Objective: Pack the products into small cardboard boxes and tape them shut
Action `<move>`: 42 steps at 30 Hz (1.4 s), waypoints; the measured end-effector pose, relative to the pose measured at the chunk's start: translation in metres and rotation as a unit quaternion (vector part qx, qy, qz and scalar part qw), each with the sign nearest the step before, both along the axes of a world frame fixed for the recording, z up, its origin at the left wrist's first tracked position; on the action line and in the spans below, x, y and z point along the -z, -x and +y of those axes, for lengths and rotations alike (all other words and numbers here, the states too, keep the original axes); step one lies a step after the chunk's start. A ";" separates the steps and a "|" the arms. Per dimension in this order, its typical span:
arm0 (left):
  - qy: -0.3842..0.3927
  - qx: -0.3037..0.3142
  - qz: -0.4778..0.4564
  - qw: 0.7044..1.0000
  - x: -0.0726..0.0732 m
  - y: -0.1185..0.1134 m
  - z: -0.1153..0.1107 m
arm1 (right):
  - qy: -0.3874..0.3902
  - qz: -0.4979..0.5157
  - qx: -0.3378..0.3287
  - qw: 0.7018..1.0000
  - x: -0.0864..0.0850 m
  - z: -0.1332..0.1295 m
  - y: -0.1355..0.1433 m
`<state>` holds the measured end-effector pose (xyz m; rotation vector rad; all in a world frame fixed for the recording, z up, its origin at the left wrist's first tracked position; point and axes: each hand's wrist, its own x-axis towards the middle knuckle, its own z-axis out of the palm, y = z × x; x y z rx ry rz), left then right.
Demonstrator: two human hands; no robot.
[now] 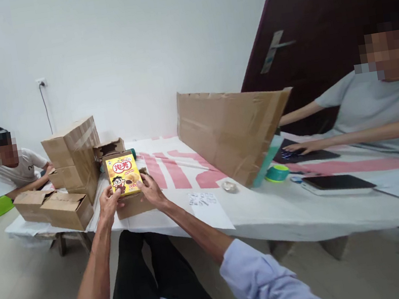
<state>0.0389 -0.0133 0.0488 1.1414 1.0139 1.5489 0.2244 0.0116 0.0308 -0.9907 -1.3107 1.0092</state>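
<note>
Between my two hands is a yellow snack box (124, 173) with red Chinese lettering, a cartoon figure and pictures of round puffs. My left hand (109, 203) grips its lower left edge. At the lower right edge my right hand (150, 190) holds it too, thumb on the front. The fingers behind the box are hidden. Directly beneath and behind it stands a brown cardboard box (133, 209) near the table's front edge; whether the snack box touches it I cannot tell.
Stacked cartons (73, 158) and small boxes (66, 209) stand to the left. A large cardboard panel (234, 132), a green tape roll (277, 173), clear tape (229, 187) and a printed sheet (210, 208) lie rightward. One person sits at each side.
</note>
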 end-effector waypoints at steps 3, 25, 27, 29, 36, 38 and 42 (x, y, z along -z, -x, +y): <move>-0.018 0.008 0.004 1.000 -0.016 -0.002 -0.004 | -0.036 0.017 -0.013 0.999 -0.017 -0.007 -0.003; -0.121 0.101 0.396 0.905 0.037 0.053 0.072 | -0.024 0.173 0.162 0.971 -0.009 0.031 -0.146; -0.124 0.096 0.394 0.906 0.045 0.050 0.078 | 0.009 0.169 0.171 0.971 0.007 0.043 -0.149; -0.128 0.097 0.394 0.905 0.049 0.052 0.075 | 0.025 0.145 0.191 0.970 0.016 0.055 -0.154; -0.190 0.104 0.435 0.874 0.056 0.095 0.018 | 0.022 0.007 0.132 0.991 0.040 0.104 -0.148; -0.202 0.085 0.423 0.879 0.058 0.101 0.006 | 0.014 -0.014 0.068 0.998 0.048 0.120 -0.130; -0.205 0.046 0.387 0.898 0.063 0.091 -0.005 | 0.012 -0.056 -0.011 0.998 0.063 0.161 -0.080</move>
